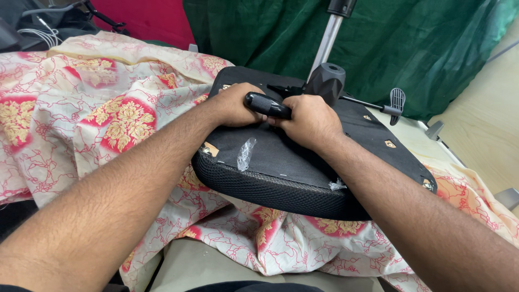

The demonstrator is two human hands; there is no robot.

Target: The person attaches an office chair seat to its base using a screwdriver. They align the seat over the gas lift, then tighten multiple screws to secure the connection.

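On the left lies the flowered cloth (pixel 108 119). My left hand (pixel 235 104) grips the black tool handle (pixel 267 105) on the upturned black chair seat (pixel 292 167); my right hand (pixel 311 120) is clenched around the handle's other end, below the grey metal column (pixel 326 46).

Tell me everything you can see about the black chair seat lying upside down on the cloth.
The black chair seat lies underside up on a floral cloth. Its rounded edge is covered in black mesh; the flat underside looks like dark fabric with small metal fittings and scraps of clear plastic. A black mechanism with a lever and a metal column rises from it. The left hand and right hand rest on it, gripping a black handle.
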